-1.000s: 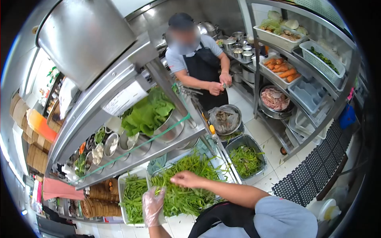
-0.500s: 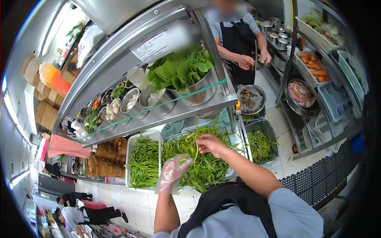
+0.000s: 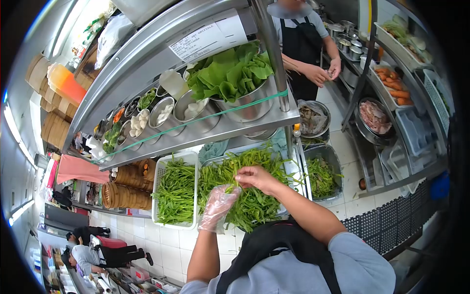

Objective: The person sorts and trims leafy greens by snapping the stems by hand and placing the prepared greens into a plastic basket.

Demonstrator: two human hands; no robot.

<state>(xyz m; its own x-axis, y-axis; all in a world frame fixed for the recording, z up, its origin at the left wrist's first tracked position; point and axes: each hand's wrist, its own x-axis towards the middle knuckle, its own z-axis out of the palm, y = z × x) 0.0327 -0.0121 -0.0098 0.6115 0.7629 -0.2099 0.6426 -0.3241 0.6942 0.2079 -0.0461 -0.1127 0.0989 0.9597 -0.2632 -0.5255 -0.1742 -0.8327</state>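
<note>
A clear plastic glove covers my left hand [image 3: 219, 205], whose fingers are closed round a green stem. My bare right hand [image 3: 254, 178] pinches at the same stem, close beside the left fingertips. Both hands are over a metal tray heaped with leafy greens [image 3: 257, 208]. To the left of it, a white basket [image 3: 197, 196] holds green stems laid mostly lengthwise. A grey bin [image 3: 338, 169] on the right contains more green scraps.
Above the greens runs a steel shelf [image 3: 210, 134] with metal pots and a green cord. A co-worker [image 3: 298, 44] stands beyond, both hands together. Bamboo steamers [image 3: 127, 196] are at left; a rack [image 3: 360, 88] with carrots and meat is at right.
The view has swung, so the shelf and co-worker appear further right. My hands, apart half a second ago, have come together at the stem.
</note>
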